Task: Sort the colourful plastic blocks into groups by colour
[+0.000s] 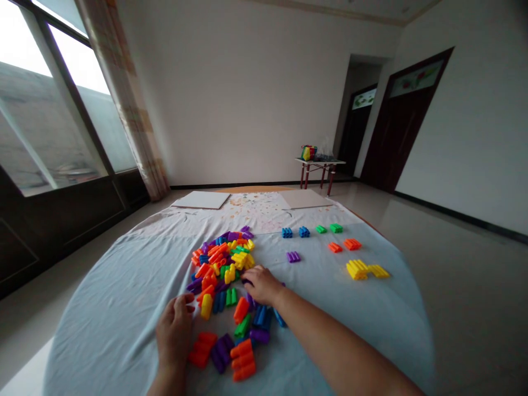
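Note:
A loose pile of plastic tube-shaped building blocks [220,256] in orange, yellow, green, blue and purple lies in the middle of the table. My right hand [260,284] reaches into the pile's right side, fingers bent down and together. A dark piece shows at its fingertips, but what it grips is mostly hidden. At the pile's left edge, my left hand [175,327] has its fingers loosely curved and apart, with nothing in them. Near its fingertips stands a yellow block [207,306]. Closer to me are orange blocks [243,360] and a purple block [223,352].
Right of the pile sit separate blocks by colour: blue [287,232], green [336,227], orange [352,243], yellow [357,269] and one purple [293,257]. Two flat boards [202,199] [305,198] lie at the cloth-covered table's far end. A small table [319,161] stands behind, holding bags.

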`<state>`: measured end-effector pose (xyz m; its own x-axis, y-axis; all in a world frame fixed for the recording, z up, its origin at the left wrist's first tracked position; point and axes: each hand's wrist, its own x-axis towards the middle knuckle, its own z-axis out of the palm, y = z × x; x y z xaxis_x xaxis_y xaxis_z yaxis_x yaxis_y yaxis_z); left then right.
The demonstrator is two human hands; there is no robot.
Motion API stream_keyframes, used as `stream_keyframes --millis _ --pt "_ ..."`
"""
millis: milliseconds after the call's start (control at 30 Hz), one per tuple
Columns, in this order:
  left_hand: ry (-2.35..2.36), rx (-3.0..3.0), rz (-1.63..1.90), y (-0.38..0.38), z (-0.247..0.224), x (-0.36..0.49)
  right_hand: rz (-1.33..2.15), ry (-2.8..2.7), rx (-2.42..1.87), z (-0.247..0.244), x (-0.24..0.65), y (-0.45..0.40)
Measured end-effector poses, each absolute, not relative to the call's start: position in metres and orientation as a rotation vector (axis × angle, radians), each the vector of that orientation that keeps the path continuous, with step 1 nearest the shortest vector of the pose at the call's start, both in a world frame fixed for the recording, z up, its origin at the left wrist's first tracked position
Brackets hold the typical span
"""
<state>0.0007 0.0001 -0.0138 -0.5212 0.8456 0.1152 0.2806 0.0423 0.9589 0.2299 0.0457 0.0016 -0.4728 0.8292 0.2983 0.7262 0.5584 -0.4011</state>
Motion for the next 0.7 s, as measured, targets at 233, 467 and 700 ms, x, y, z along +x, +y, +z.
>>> stream_keyframes --millis 233,467,700 --pt "1.815 1.141 1.535 -0.003 -0.011 0.005 0.526 -2.372 -1.077 0.013 0.261 0.028" --pt "1.819 1.145 1.559 -0.006 -0.011 0.006 0.523 -2.049 -1.138 0.002 0.265 0.017" --pt "1.814 1.287 1.523 -0.007 0.015 0.016 0.415 -1.927 -1.087 -0.008 0.267 0.013"
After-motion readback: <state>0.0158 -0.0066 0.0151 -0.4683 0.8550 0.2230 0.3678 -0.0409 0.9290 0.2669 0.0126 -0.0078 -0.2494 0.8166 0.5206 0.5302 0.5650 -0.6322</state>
